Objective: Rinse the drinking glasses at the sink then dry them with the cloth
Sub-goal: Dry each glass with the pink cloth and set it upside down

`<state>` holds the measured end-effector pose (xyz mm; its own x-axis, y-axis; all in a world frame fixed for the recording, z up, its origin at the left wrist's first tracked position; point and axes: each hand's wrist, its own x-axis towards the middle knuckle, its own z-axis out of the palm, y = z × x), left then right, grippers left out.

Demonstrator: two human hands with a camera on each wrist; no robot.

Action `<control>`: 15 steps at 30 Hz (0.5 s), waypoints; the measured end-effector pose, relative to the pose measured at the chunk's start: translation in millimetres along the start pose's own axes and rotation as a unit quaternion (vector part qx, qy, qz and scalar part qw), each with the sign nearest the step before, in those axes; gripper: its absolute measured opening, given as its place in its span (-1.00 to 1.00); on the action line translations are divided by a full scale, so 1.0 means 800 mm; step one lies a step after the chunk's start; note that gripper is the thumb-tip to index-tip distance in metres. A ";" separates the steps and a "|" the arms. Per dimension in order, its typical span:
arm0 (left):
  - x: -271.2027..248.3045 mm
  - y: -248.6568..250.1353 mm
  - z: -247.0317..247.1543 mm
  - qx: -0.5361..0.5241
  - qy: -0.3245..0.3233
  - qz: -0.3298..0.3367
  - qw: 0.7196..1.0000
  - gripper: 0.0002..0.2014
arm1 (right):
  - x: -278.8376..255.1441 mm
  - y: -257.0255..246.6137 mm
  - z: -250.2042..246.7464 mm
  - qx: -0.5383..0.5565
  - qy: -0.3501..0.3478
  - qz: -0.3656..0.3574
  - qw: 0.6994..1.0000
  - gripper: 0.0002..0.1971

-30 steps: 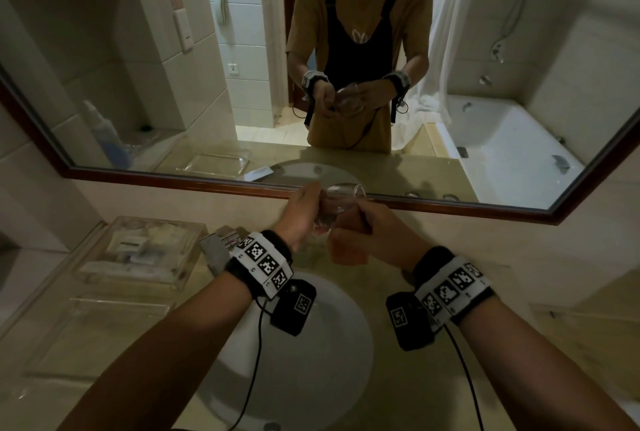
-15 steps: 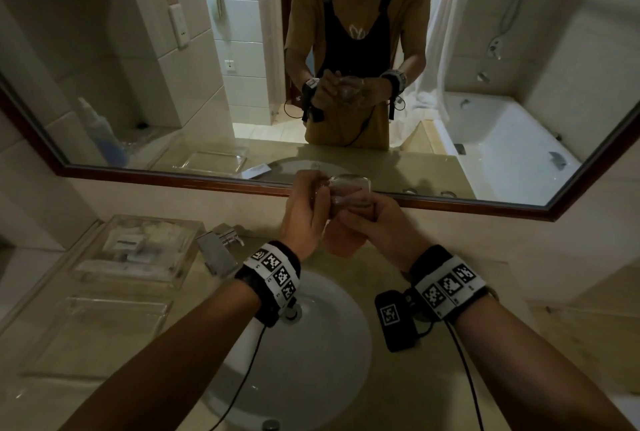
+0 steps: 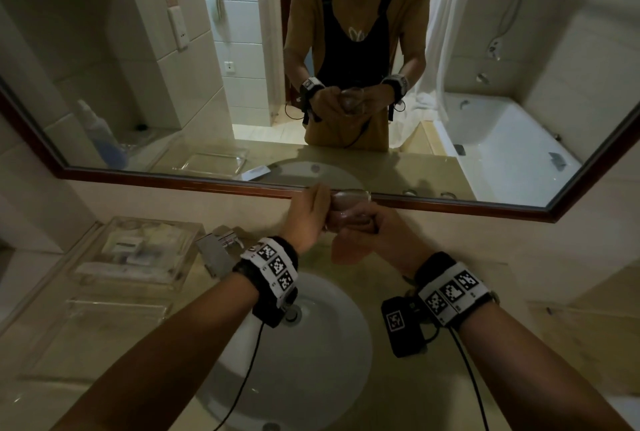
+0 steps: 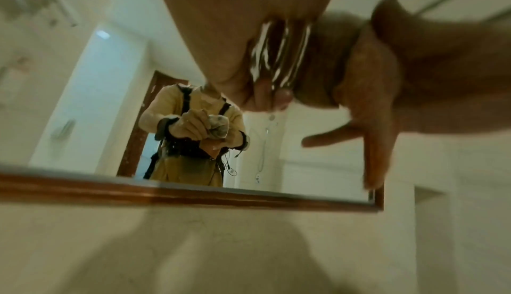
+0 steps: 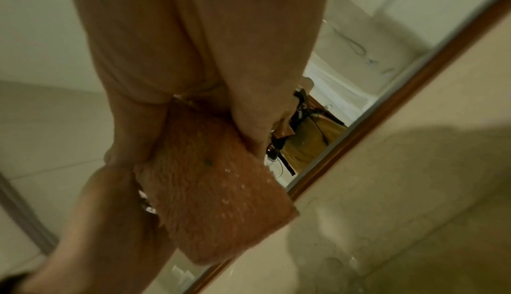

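Glass sits upright between both hands above the sink, just before the mirror frame — its lower body is hidden by fingers. Left hand wraps its side; right hand clutches the orange cloth against it. Wrist views are blurred — only streaks of glass show past the left palm, and the cloth's far end is covered
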<state>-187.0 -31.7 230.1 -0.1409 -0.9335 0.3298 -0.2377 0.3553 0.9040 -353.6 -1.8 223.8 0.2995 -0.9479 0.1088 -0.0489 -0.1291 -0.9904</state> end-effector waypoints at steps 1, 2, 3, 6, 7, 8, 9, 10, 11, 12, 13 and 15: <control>-0.002 -0.001 0.001 0.028 0.014 0.062 0.998 -0.62 | -0.001 0.001 0.000 0.019 0.002 0.002 1.000 -0.80; -0.003 -0.003 0.001 0.048 0.024 0.113 0.992 -0.62 | -0.001 0.002 0.001 0.044 0.004 0.003 0.999 -0.79; -0.004 -0.005 0.000 0.063 0.032 0.152 0.986 -0.62 | -0.002 0.002 0.002 0.074 0.004 0.004 0.997 -0.73; -0.006 -0.012 0.003 0.075 0.045 0.187 0.979 -0.64 | -0.001 0.000 0.001 0.095 -0.011 0.014 0.995 -0.78; -0.006 -0.012 0.004 0.053 0.046 0.168 0.983 -0.68 | -0.001 -0.003 0.001 0.074 -0.008 0.012 0.997 -0.79; -0.006 -0.014 0.004 0.012 0.041 0.120 0.992 -0.71 | -0.002 -0.005 0.000 0.049 -0.009 0.007 0.999 -0.76; -0.005 -0.017 0.004 -0.050 0.028 0.036 0.998 -0.70 | -0.002 -0.004 -0.002 0.022 -0.014 0.001 1.000 -0.72; -0.002 -0.019 0.003 -0.130 -0.004 -0.083 0.988 -0.63 | -0.002 -0.003 -0.003 -0.010 -0.025 -0.005 1.000 -0.67; 0.000 -0.021 0.000 -0.214 -0.051 -0.203 0.954 -0.54 | -0.004 -0.002 -0.002 -0.042 -0.035 -0.007 0.998 -0.64; 0.001 -0.024 -0.003 -0.276 -0.091 -0.297 0.910 -0.48 | -0.006 -0.002 0.000 -0.063 -0.046 -0.005 0.997 -0.63; 0.001 -0.022 -0.003 -0.289 -0.109 -0.351 0.884 -0.47 | -0.008 -0.001 0.003 -0.071 -0.053 -0.005 0.996 -0.64; 0.004 -0.016 0.003 -0.228 -0.060 -0.367 0.900 -0.57 | -0.009 -0.001 0.007 -0.066 -0.047 0.002 0.997 -0.67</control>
<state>-186.3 -39.0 218.9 -0.2170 -0.8866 -0.4084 0.1062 -0.4374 0.8930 -350.8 7.0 223.2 0.3861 -0.9180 0.0909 -0.1732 -0.1689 -0.9703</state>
